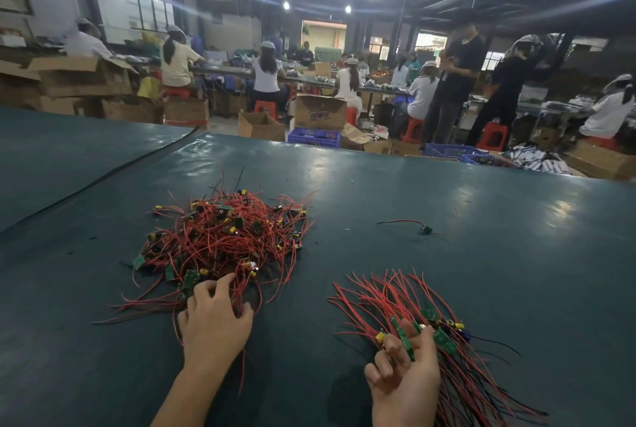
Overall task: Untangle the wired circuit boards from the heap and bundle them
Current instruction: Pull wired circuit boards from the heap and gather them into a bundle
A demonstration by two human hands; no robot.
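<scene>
A tangled heap (227, 237) of small green circuit boards with red wires lies on the dark green table (447, 220), left of the middle. My left hand (215, 316) rests on the heap's near edge, with its fingers curled into the red wires there. At the lower right, my right hand (406, 371) grips a bundle (423, 320) of sorted boards. Their red wires fan out across the table on both sides of the hand. One lone board (425, 230) with a red wire lies apart, right of the heap.
The table's far edge runs across the middle of the view. A black seam or cable (103, 175) crosses its left part. Beyond are cardboard boxes (320, 112), blue crates (315, 137), red stools and several seated and standing workers.
</scene>
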